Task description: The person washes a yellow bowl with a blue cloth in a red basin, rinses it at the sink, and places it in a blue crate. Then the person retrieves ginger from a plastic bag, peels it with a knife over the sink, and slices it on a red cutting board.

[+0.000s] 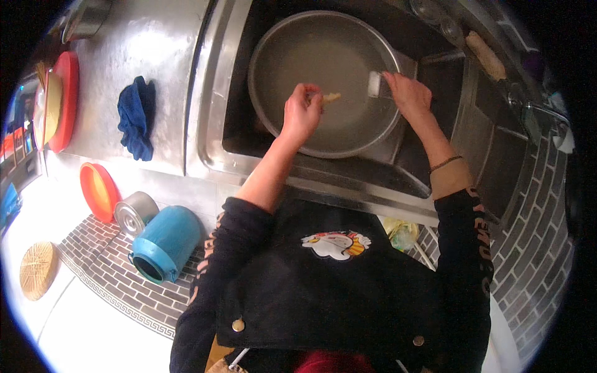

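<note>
A large round grey pan (292, 50) sits tilted in the steel sink (214, 124). My left hand (303, 112) is closed around a small tan scrubber (331, 97) and hovers over the pan's inside, near its middle. My right hand (407, 93) grips the pan's right rim, where a pale metal handle tab (374, 84) shows by the fingertips. A thin band circles my right wrist. Black sleeves are pushed up on both forearms.
A blue cloth (137, 117) lies on the steel counter left of the sink. Red and orange lids (67, 99), a steel pot (135, 212) and a blue canister (163, 244) stand at the left. A round woven mat (38, 270) lies at lower left. A tap (541, 115) is at the right.
</note>
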The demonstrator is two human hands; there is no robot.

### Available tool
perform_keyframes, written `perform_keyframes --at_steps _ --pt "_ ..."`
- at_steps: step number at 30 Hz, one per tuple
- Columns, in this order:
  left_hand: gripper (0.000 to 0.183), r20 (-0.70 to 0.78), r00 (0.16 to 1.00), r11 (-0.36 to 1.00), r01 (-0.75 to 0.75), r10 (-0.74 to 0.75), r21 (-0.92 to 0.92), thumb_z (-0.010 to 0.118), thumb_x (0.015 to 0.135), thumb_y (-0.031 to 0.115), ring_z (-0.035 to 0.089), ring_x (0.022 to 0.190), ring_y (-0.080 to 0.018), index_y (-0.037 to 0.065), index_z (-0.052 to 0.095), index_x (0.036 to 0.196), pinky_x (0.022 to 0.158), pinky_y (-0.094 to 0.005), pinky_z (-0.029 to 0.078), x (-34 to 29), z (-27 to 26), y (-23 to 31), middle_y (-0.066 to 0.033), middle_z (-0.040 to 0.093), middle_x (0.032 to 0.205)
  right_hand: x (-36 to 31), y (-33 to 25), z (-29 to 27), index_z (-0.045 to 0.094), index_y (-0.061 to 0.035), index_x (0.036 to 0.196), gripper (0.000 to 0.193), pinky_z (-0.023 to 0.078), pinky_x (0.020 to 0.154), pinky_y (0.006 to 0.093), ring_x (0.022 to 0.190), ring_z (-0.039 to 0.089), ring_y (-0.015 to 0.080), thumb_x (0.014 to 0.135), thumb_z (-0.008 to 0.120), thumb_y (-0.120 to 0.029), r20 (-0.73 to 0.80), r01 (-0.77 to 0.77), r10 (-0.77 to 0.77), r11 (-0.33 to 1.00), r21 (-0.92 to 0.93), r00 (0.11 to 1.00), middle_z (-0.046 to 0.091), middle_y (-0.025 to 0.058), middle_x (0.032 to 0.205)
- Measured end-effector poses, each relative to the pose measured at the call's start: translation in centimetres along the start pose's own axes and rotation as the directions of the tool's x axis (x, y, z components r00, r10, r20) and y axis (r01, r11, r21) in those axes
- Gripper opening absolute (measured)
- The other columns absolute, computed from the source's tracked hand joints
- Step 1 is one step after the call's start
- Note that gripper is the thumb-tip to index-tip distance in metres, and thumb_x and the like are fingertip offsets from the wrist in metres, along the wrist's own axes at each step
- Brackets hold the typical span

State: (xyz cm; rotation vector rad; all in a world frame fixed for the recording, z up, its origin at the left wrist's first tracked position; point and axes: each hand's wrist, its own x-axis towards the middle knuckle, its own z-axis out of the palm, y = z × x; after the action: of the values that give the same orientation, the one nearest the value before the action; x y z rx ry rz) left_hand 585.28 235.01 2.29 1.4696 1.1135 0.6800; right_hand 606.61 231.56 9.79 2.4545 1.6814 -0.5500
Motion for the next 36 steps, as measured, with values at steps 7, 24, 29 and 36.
perform_keyframes --at_steps 7,24,29,36 --pt "0.021 0.064 0.98 0.958 0.2 -0.191 -0.205 0.055 0.091 0.018 0.05 0.053 -0.0082 -0.001 0.06 0.099 0.046 -0.0237 0.039 -0.4 -0.6 1.0 -0.0036 0.059 0.069 1.1 1.8 4.0 0.062 -0.0099 0.086 0.036 0.048 0.062 0.0443 0.07 0.063 0.0335 0.092 0.049 -0.042 -0.188 0.291 -0.301 0.953 -0.082 0.935 0.065 0.0149 0.077" --pt "0.026 0.606 0.662 0.276 0.742 -0.44 -0.611 0.043 0.097 0.022 0.043 0.054 -0.006 0.003 0.051 0.114 0.046 -0.0201 0.037 0.1 -2.2 0.1 0.0018 0.052 0.073 -0.1 0.0 2.9 0.058 -0.0092 0.071 0.036 0.047 0.052 0.0411 0.059 0.061 0.0302 0.088 0.056 -0.041 -0.405 0.567 -0.546 0.82 -0.08 0.733 0.06 0.0101 0.063" --pt "0.024 0.546 0.712 0.513 0.7 -0.442 -0.497 0.05 0.096 0.029 0.045 0.055 -0.0067 0.005 0.055 0.1 0.047 -0.0216 0.038 -0.5 -1.9 1.2 0.0012 0.053 0.073 0.5 -1.5 3.2 0.059 -0.0099 0.068 0.04 0.048 0.053 0.0411 0.06 0.062 0.0308 0.087 0.056 -0.045 -0.373 0.436 -0.446 0.893 -0.116 0.814 0.062 0.011 0.063" --pt "0.027 0.375 0.899 0.942 0.299 -0.225 -0.151 0.054 0.093 0.026 0.046 0.054 -0.0073 0.002 0.062 0.085 0.049 -0.0238 0.039 -1.4 -0.8 1.4 0.001 0.051 0.063 -0.1 -1.3 4.2 0.062 -0.0105 0.071 0.039 0.049 0.058 0.0417 0.06 0.063 0.031 0.088 0.054 -0.045 -0.416 0.608 -0.594 0.786 -0.117 0.688 0.064 0.0113 0.063"
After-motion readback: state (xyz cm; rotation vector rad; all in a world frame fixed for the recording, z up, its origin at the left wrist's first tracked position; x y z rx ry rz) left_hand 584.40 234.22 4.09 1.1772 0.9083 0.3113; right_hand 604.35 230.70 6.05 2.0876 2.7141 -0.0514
